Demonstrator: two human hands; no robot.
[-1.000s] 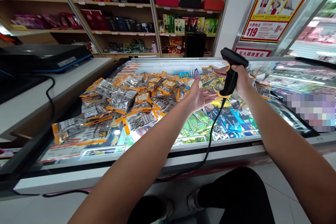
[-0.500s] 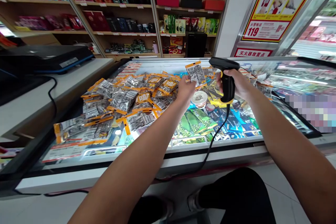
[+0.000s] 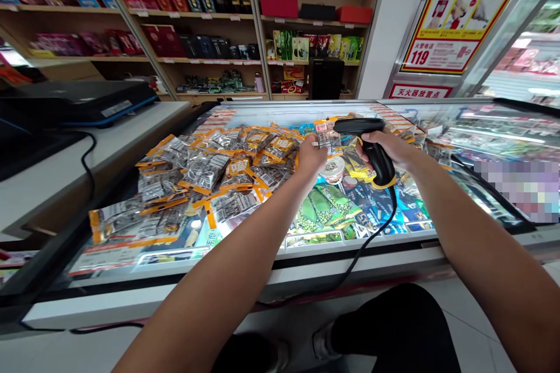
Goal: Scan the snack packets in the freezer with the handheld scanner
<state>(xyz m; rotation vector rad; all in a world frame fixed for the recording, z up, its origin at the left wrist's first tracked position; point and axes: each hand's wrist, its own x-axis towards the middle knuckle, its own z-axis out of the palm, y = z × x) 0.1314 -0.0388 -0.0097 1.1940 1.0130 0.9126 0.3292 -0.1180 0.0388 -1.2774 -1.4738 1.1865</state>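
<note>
My left hand (image 3: 312, 154) pinches a small orange-edged snack packet (image 3: 329, 139), its printed side facing me. A reddish glow lies on the upper part of that packet. My right hand (image 3: 385, 148) is wrapped round the grip of a black barcode scanner (image 3: 359, 126), whose head points left at the packet from close by. The scanner's black cable (image 3: 376, 233) hangs from its grip and loops down past the freezer's front edge. To the left, a heap of similar orange-edged packets (image 3: 238, 169) lies on the glass top.
Under the glass of the chest freezer (image 3: 350, 253) lie green packs (image 3: 326, 204), blue packs (image 3: 371, 204) and a white round tub (image 3: 332, 169). A counter (image 3: 149, 128) with a black device (image 3: 83, 102) stands left. Stocked shelves (image 3: 196, 14) line the back.
The scanner has moved left and down and tilted, its head now close to the packet. My left hand has lowered the packet slightly, and a red glow now shows on it.
</note>
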